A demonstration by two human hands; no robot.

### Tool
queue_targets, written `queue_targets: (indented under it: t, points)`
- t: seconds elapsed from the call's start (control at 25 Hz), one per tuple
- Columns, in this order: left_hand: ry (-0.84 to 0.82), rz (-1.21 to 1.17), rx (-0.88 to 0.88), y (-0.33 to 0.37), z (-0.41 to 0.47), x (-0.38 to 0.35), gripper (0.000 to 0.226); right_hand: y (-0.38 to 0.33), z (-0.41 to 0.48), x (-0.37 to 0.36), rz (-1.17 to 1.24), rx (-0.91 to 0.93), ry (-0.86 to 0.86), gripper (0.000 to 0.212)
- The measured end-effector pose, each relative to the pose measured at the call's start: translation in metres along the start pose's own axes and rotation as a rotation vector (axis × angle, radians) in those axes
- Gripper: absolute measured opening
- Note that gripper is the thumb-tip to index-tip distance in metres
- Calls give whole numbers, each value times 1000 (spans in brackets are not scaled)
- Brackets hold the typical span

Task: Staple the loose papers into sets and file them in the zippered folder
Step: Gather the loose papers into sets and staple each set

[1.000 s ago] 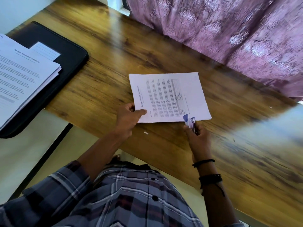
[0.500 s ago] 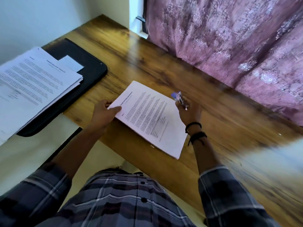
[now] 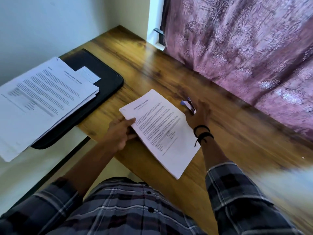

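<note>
Desk is carrying the set, left hand pinching its left edge, right hand blurring at the stapler just right of it, grip unclear; moving it flat and squared to the folder left of it seems wise

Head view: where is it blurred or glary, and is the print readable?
Head view: motion smear over the table at lower right and the right hand beside the stapler; pale glare on the wood near the curtain; print on the paper set held by the left hand is too soft to read.
</note>
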State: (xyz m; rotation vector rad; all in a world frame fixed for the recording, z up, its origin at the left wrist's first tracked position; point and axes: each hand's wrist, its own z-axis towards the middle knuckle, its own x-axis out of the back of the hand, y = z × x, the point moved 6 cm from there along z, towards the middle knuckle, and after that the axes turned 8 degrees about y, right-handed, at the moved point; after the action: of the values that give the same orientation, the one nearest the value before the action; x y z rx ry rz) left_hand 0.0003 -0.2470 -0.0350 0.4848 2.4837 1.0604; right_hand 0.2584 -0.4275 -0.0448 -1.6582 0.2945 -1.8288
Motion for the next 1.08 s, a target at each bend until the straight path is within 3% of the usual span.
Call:
queue_targets:
  t: [0.2,0.28,0.36,0.48,0.6,0.72,0.8,0.92,1.08]
  points:
    - [-73,2,-189,26,-19,-18,26,-19,-19,16,342,110,15,46]
    - [-112,-8,-293,53,-33,-24,24,-28,-29,20,463,86,-120,61]
    - [-161,-15,-362,80,-45,-31,21,-42,-43,17,617,-55,-339,75]
    - [-201,-29,-448,113,-67,-35,21,-80,-67,20,865,-56,-604,48]
    - [-206,1,-537,134,-89,-21,22,-109,-92,22,900,83,-673,35]
    - [-36,116,-691,163,-100,14,25,-123,-118,11,932,84,-651,36]
    - [127,248,-775,183,-96,44,22,-137,-142,-7,961,-9,-695,38]
    - [271,426,-770,206,-71,85,19,-171,-182,-33,1138,-276,-794,42]
    - [346,641,-726,230,-16,142,30,-220,-210,-70,1186,-504,-784,30]
